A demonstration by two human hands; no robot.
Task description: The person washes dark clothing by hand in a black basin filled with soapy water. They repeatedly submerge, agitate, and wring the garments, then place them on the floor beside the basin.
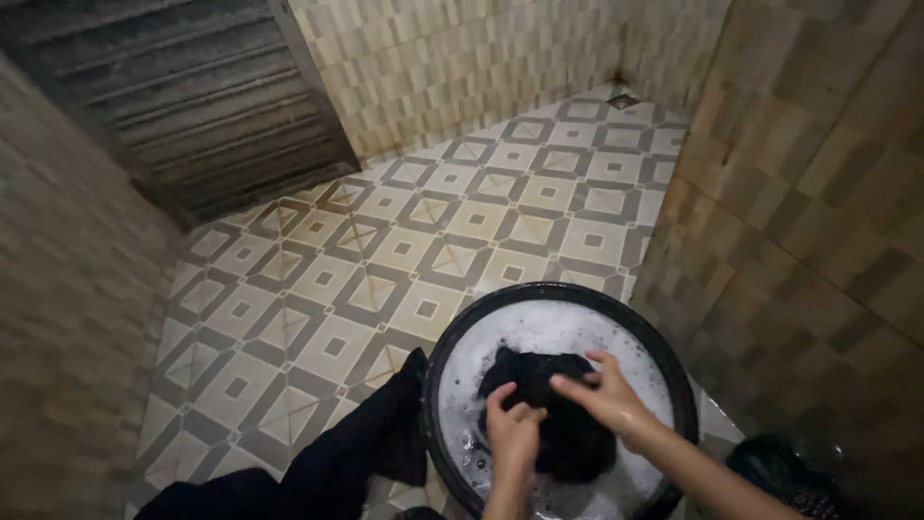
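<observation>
Tiled floor [385,241] with a pattern of squares and diamonds covers this small washroom, and tiled walls [818,193] close it on the right and at the back. At the upper left stands a grey metal door with horizontal slats [202,96], and in the far corner there is a small floor drain [623,100].

Near the bottom of the view sits a round black basin [452,337], filled with white foamy water [549,332]. In the middle of the foam lies a dark wet cloth [568,433], bunched into a lump and half above the water.

The left hand [513,430] is clenched on the near part of the cloth, the fingers curled into the fabric. The right hand [604,395] comes from the right side and pinches the top of the same cloth, just beside the left hand; the two hands almost touch each other.

Outside the basin, on the left, another dark garment [356,453] lies on the floor, and one end leans against the basin wall. At the lower right corner, close to the wall, there is a dark shiny object [780,472]; I cannot tell what it is.
</observation>
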